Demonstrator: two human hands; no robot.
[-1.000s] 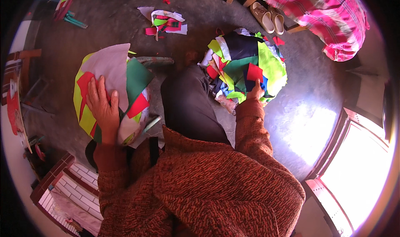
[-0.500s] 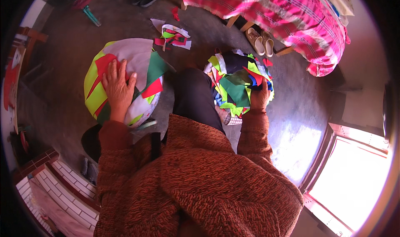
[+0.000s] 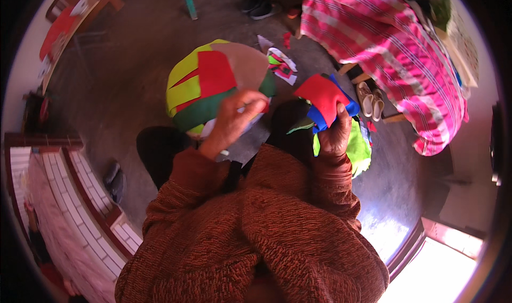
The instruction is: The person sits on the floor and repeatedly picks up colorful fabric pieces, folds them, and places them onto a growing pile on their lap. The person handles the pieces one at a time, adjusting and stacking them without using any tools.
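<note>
A large round bundle (image 3: 216, 71) covered in lime, red, green and beige cloth patches stands on the floor at left. Over its near right side is my left hand (image 3: 232, 119), its fingers curled toward the thumb; whether anything small is between them is hidden. My right hand (image 3: 337, 132) grips several cloth scraps, a red one (image 3: 322, 92) on top with blue and green ones under it, thumb pressed on the upper side. Beneath that hand lies a heap of scraps, with lime cloth (image 3: 359, 151) showing; the rest is mostly covered.
Loose scraps (image 3: 282, 66) lie on the floor beyond the bundle. A bed with a pink checked cover (image 3: 384, 52) stands at far right, beige shoes (image 3: 370, 100) beside it. Dark shoes (image 3: 261, 9) and a green-legged stool (image 3: 189, 4) are at the back.
My left hand has lifted off the bundle's top and curled its fingers. My right hand has raised red, blue and green scraps from the heap. The view has shifted, moving things rightward.
</note>
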